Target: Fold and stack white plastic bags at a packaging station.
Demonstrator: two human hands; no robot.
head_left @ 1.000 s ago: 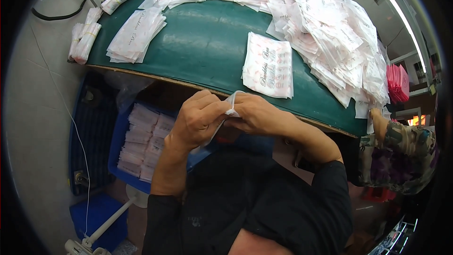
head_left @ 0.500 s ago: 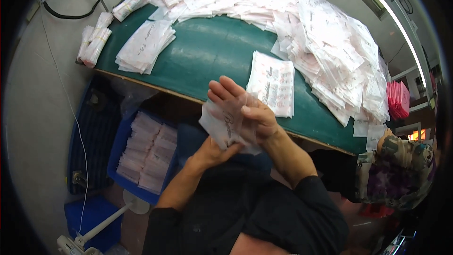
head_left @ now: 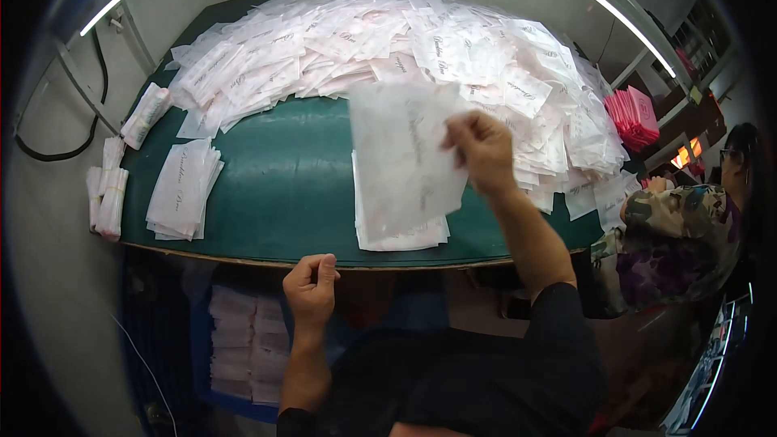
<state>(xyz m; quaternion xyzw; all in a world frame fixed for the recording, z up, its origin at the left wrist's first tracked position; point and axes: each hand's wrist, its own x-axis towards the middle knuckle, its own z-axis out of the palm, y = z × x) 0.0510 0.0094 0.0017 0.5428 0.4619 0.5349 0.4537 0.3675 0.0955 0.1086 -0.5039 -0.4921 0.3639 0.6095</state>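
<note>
Pinching frosted-white rectangular plastic bag [head_left: 401, 166]: right hand [head_left: 487, 152], raised, two o'clock; left hand [head_left: 311, 287], loosely curled, thumb up, apart, seven o'clock.

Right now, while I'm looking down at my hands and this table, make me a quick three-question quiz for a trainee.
1. Multiple choice: which hand holds the raised white bag? A: left; B: right; C: both.
2. True or false: the left hand is spread wide open.
3. Fill in the blank: the pink packets sit by the ____ end of the large heap of white bags.

Key:
1. B, the right hand.
2. False; it is curled closed.
3. Right.
</note>
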